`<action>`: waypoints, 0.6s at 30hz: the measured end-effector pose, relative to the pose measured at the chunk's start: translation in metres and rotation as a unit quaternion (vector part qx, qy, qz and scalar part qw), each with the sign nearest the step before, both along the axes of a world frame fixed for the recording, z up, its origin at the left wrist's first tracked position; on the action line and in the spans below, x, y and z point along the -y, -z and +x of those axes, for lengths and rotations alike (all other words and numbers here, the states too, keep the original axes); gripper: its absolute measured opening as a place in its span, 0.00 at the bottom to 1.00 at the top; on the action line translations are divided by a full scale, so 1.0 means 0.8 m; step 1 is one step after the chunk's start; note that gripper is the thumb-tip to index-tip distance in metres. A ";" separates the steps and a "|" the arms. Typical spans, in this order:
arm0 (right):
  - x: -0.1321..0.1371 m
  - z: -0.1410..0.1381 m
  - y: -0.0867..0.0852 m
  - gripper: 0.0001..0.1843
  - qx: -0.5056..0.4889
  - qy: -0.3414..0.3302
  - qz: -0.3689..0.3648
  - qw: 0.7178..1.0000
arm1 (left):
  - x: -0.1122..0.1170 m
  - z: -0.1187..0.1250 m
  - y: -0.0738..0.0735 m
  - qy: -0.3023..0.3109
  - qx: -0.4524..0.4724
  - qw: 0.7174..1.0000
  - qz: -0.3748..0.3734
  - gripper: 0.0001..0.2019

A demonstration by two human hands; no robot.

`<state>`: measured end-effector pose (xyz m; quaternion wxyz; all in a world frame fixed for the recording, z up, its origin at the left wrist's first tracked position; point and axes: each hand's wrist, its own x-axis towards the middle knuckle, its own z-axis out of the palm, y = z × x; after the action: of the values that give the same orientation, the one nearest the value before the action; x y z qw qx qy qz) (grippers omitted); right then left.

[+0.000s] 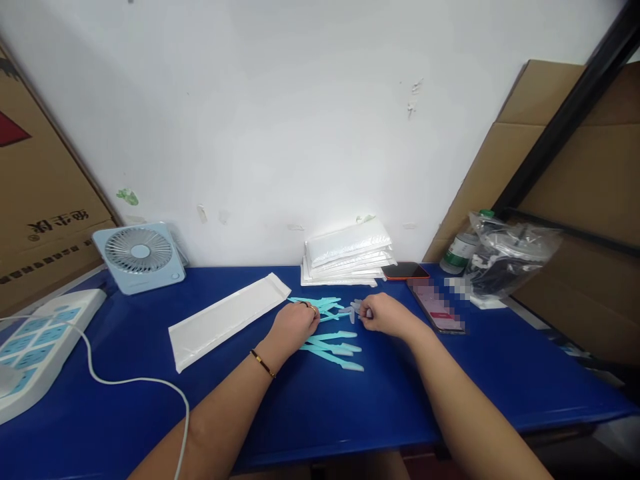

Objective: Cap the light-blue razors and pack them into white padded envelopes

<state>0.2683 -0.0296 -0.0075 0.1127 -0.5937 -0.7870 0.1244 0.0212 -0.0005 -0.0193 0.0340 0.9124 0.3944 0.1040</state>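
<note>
My left hand point(295, 327) is closed on a turquoise eyebrow razor point(334, 317), whose end sticks out to the right of the fingers. Beside and below that hand, several more turquoise razors point(336, 344) lie fanned on the blue table, clear guards on their blade ends. Another loose bunch of razors point(325, 303) lies just beyond the hand. To the right, my right hand point(384, 315) is pinched shut beside small translucent pieces point(353, 311) that look like blade caps. Its fingertips hide what is between them.
A white padded mailer point(230, 320) lies left of my hands, and a stack of mailers point(347, 253) is against the wall. Two phones point(440, 307) point(406, 271), a bagged item point(505, 257) and a bottle point(459, 252) are right. Left are a fan point(141, 259), power strip point(47, 347) and cable point(135, 380).
</note>
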 end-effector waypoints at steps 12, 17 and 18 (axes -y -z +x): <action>0.005 -0.003 -0.010 0.09 -0.136 -0.066 0.037 0.988 | 0.003 -0.010 -0.014 0.001 0.030 0.999 0.027 0.12; 0.005 -0.006 -0.009 0.09 -0.150 -0.076 0.028 0.985 | 0.004 -0.009 -0.015 0.001 0.039 0.999 0.024 0.12; 0.006 -0.005 -0.009 0.08 -0.151 -0.072 0.029 0.986 | 0.004 -0.009 -0.016 0.000 0.037 0.999 0.026 0.12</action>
<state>0.2645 -0.0343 -0.0004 0.2378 -0.5063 -0.8051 0.1973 0.0140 -0.0033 -0.0067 0.0249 0.9084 0.3902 0.1480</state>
